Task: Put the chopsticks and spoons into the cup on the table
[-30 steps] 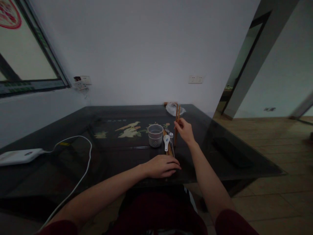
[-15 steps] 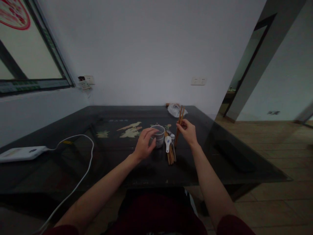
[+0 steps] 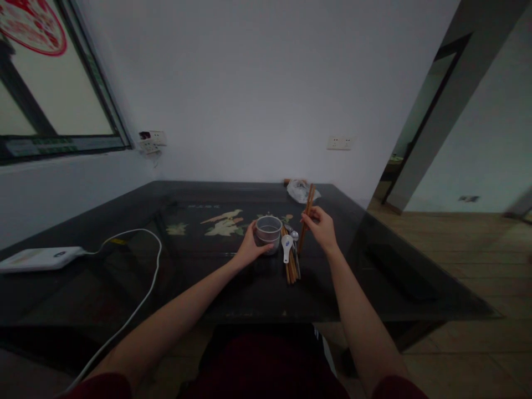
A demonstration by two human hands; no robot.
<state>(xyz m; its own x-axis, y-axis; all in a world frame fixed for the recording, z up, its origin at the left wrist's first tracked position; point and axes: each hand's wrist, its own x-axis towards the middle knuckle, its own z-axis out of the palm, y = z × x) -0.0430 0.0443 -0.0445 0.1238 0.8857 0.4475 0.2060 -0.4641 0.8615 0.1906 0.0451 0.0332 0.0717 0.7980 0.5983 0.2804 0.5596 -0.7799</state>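
My left hand is wrapped round the near left side of a grey cylindrical holder, thumb across its front. The holder stands upright on the dark table, and nothing shows above its rim. Held near their middle by my right hand are wooden chopsticks, roughly upright, their lower ends near the tabletop. Between the two hands lies a pile of more chopsticks. On that pile rest a white spoon with a blue mark and a metal spoon.
Behind my right hand, a crumpled clear plastic bag lies by the wall. A white device with a white cable occupies the table's left side. A dark flat object lies at the right. The table has a painted bird pattern.
My left hand has closed from hovering over the holder's rim to gripping its side. My right hand still holds the chopsticks, now closer together. The view has shifted slightly.
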